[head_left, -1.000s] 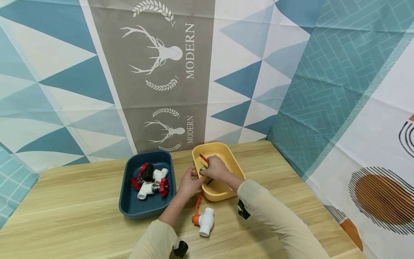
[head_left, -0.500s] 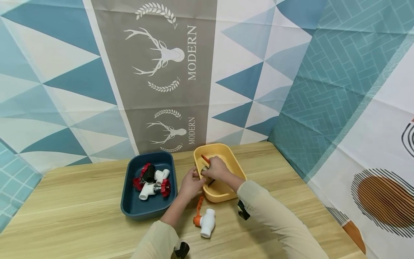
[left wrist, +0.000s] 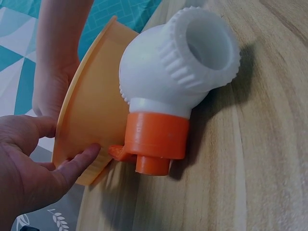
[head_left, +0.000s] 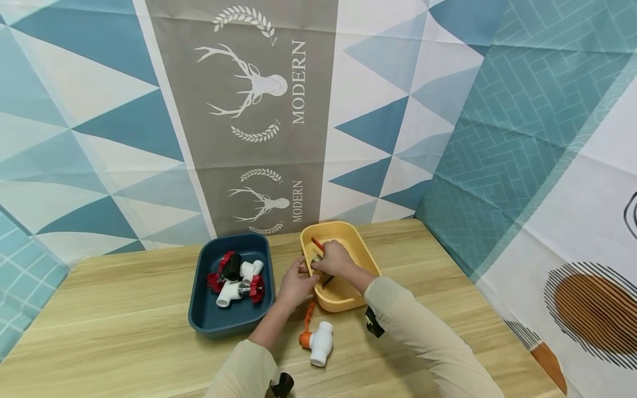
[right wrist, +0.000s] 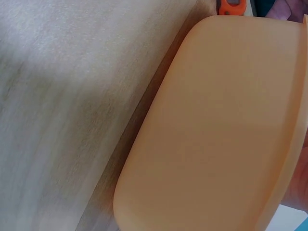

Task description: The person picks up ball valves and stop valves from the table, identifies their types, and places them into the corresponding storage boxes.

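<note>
My right hand (head_left: 337, 258) reaches into the yellow plastic tub (head_left: 367, 253), its fingers around a metal valve with a red handle (head_left: 317, 244). Much of that valve is hidden by the hand, and a dark bar (head_left: 327, 282) shows below it. At the tub's left side, my left hand (head_left: 296, 286) holds the rim, thumb and fingers against the wall, as the left wrist view also shows. A white ball valve (head_left: 322, 344) with an orange lever lies on the table just in front of the tub. Only the tub's outer wall (right wrist: 216, 120) fills most of the right wrist view.
A dark blue tub (head_left: 198, 298) stands to the left, holding several pipe fittings, among them a white valve with a red wheel (head_left: 256, 289) and a black piece (head_left: 231, 267). Patterned cloth (head_left: 368, 99) hangs behind the wooden table (head_left: 124, 315) and along its right side.
The head view has drifted slightly, shifting everything a little to the right in it. Both hands stay at the yellow tub, with hardly any visible movement.
</note>
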A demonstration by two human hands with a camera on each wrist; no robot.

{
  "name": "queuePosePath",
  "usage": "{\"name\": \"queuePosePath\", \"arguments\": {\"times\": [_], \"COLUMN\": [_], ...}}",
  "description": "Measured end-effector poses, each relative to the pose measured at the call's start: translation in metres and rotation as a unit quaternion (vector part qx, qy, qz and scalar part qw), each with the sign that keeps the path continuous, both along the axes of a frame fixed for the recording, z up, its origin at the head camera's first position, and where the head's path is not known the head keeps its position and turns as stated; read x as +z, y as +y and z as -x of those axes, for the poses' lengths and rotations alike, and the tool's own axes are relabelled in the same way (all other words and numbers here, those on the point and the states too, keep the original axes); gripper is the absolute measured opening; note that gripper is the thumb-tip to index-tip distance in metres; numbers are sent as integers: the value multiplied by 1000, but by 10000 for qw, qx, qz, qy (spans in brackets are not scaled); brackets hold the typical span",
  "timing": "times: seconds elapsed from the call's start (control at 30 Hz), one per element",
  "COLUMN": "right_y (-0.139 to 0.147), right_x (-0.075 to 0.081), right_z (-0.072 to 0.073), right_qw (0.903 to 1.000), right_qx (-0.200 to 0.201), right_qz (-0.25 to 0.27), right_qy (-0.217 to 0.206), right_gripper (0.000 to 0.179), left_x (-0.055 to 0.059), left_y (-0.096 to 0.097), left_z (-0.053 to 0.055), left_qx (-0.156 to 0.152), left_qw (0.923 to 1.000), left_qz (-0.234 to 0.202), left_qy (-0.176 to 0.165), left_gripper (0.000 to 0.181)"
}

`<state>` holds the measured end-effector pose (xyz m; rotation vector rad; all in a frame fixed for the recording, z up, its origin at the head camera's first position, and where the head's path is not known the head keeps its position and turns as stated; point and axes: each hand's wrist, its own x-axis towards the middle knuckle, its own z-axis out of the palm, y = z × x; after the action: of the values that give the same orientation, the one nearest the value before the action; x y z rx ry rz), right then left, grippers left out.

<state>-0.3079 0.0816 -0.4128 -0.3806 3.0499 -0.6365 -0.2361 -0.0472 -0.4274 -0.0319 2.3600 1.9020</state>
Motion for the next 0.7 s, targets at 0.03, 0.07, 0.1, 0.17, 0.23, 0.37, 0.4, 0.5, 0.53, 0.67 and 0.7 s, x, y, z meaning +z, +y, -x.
{"name": "queuePosePath", "arguments": {"times": [0.03,0.07,0.1,0.17,0.23,0.37,0.4,0.5,0.53,0.67,0.7], "right_y": [0,0,0,-1,-1,-1,-1,-1,-1,-1,-1], "right_x": [0,0,0,0,-1,-3,-3,-4,-4,-5,-5], "right_z": [0,0,0,0,0,1,1,1,1,2,2], "right_qw": [10000,10000,10000,10000,10000,9999,9999,9999,9999,10000,10000], "right_qx": [-14,-17,-14,-7,2,-27,-35,-51,-45,-38,-39], "right_qz": [-4,-15,-16,-33,-34,-113,-123,-136,-122,-50,-45], "right_qy": [-15,-14,-12,-4,12,32,37,38,41,32,26], "right_gripper": [36,36,36,36,35,36,36,36,36,36,36], "left_x": [0,-1,-1,-1,-1,0,0,0,0,0,0], "left_y": [0,0,0,0,0,1,1,1,1,0,0], "left_z": [0,0,0,0,0,-1,-1,-2,-2,-1,-1], "left_qx": [-6,-10,-9,10,10,9,11,35,40,45,44], "left_qw": [10000,10000,10000,10000,10000,10000,10000,10000,9999,9999,9999], "left_qz": [16,22,29,31,35,36,42,64,71,108,112], "left_qy": [16,25,26,23,48,86,88,67,63,83,79], "left_gripper": [65,65,65,64,64,64,64,64,64,63,63]}}
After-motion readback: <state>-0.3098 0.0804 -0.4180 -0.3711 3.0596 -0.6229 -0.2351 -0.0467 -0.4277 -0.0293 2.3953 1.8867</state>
